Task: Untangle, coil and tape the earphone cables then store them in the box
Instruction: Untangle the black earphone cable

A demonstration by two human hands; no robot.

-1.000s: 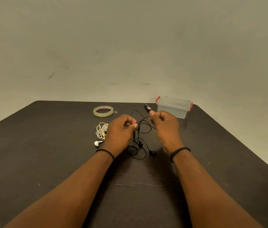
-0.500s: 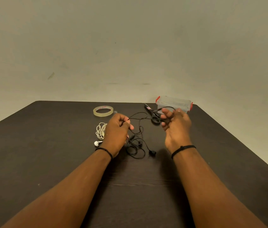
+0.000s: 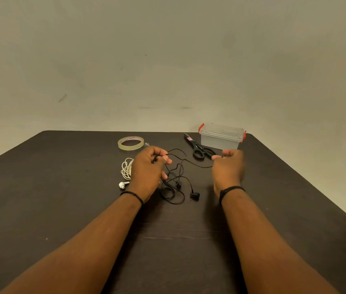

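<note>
Both hands pinch the black earphone cable [image 3: 177,177] above the table [image 3: 61,187] middle: the left hand [image 3: 148,168] curled round one stretch, the right hand [image 3: 228,166] gripping its far end. Loose loops lie between them. White earphones [image 3: 126,171] sit beside the left hand. Tape roll [image 3: 130,143], scissors [image 3: 199,148] and lidded box [image 3: 222,136] stand toward the far edge, the box at the far right corner.

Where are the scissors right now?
In the head view the scissors lie on the far right part of the dark table, just left of the clear plastic box and right of the tape roll.
</note>
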